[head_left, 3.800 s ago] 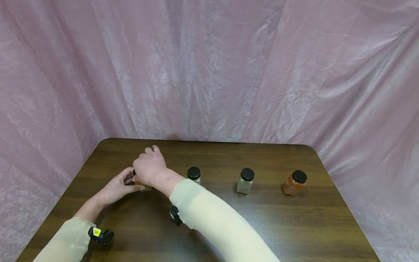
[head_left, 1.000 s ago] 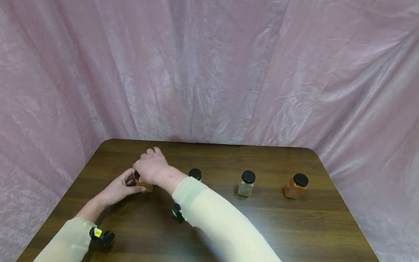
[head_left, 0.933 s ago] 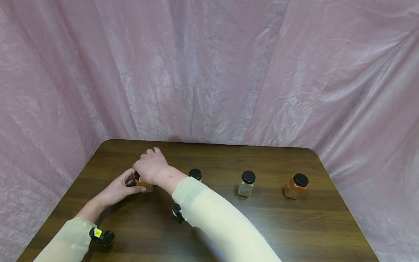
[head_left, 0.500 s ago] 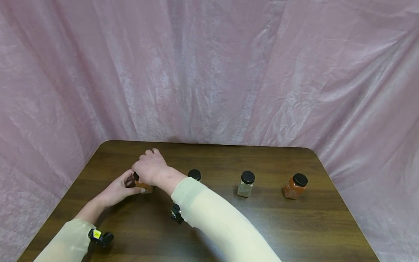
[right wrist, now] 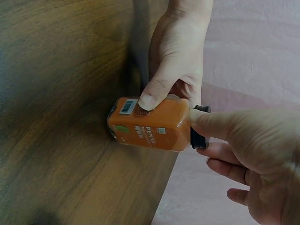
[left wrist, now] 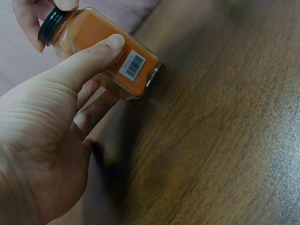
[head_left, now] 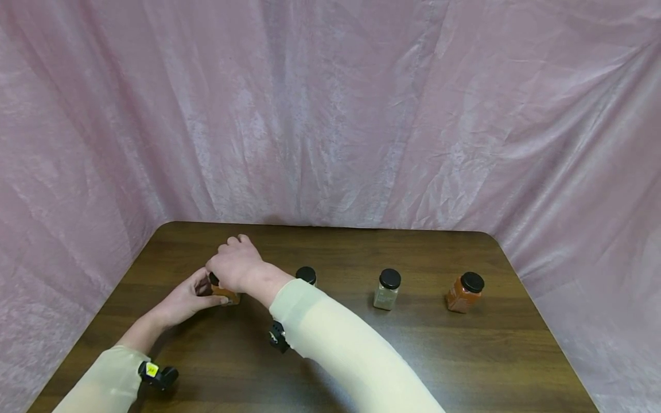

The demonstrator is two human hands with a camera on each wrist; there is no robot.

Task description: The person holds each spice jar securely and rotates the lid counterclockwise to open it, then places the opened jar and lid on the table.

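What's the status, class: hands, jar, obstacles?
Left hand grips orange spice jar by its body. Right hand pinches black cap. Jar base on table. Three other jars apart, none in the way.

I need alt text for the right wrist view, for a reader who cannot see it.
A left hand grips a square glass jar of orange spice standing on a dark wooden table, while a right hand pinches its black screw lid. Pink cloth hangs behind.
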